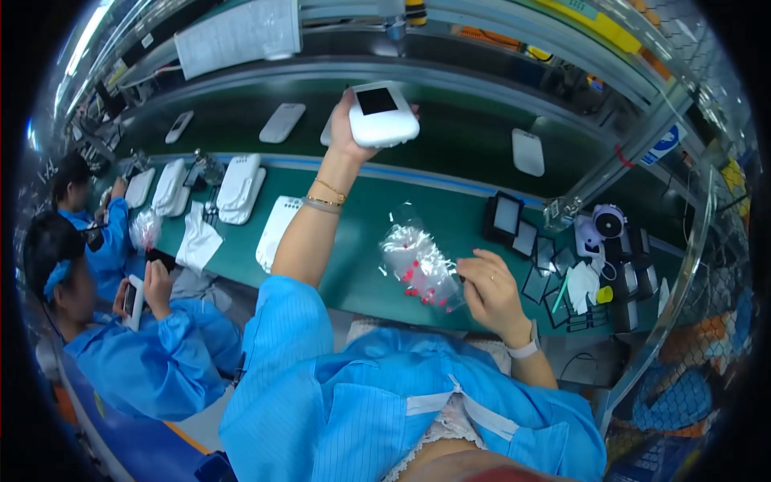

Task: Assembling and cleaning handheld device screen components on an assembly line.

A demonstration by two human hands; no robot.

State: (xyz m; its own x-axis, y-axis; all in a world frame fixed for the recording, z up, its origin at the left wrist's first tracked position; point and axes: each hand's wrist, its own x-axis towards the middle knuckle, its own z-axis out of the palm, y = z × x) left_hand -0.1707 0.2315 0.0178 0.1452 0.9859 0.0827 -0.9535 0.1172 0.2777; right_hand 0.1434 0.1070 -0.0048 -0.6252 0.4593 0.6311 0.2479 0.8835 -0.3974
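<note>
My left hand (344, 128) is stretched far forward and closed around a white handheld device (385, 127) with a dark square screen. It holds the device up over the dark green conveyor belt (450, 136). My right hand (491, 293) is above the green bench, its fingers loosely bent and thumb apart, with nothing visible in them. Just left of it lies a clear plastic bag (418, 261) with small red pieces inside. Whether my fingertips touch the bag's edge, I cannot tell.
White device housings lie on the belt (528, 153) and in stacks (239, 189) on the bench's left. Dark frames (503, 217), a purple-white device (598, 229) and a white cloth (581, 287) crowd the right. Two people in blue (152, 345) work at my left. A metal post rises at right.
</note>
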